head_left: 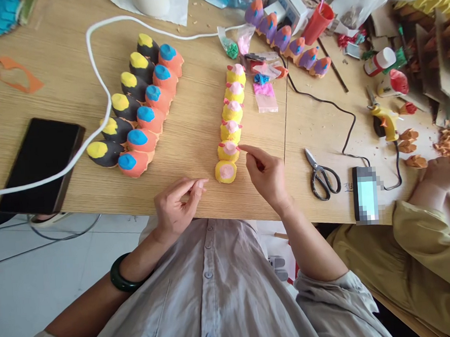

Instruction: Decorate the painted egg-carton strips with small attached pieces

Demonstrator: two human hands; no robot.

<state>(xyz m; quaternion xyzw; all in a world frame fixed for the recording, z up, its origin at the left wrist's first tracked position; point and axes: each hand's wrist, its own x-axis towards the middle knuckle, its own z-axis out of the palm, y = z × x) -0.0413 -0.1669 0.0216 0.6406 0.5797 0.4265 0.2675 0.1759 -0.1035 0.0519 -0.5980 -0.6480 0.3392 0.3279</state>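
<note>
A row of yellow painted egg-carton cups (231,122) with pink tops runs down the middle of the wooden table (193,140). My right hand (266,175) is beside the row's near end, its forefinger touching the second cup from the front; it holds nothing that I can see. My left hand (178,204) rests at the table's front edge, left of the nearest yellow cup, with finger and thumb pinched together; whether something tiny is between them I cannot tell.
A double row of black-and-orange cups (137,110) lies to the left, a purple-orange row (289,40) at the back. A white cable (97,79), black tablet (40,164), scissors (322,175), phone (366,194), glue gun (386,120) and red cup (317,23) are around. Another person's hand (444,170) works at right.
</note>
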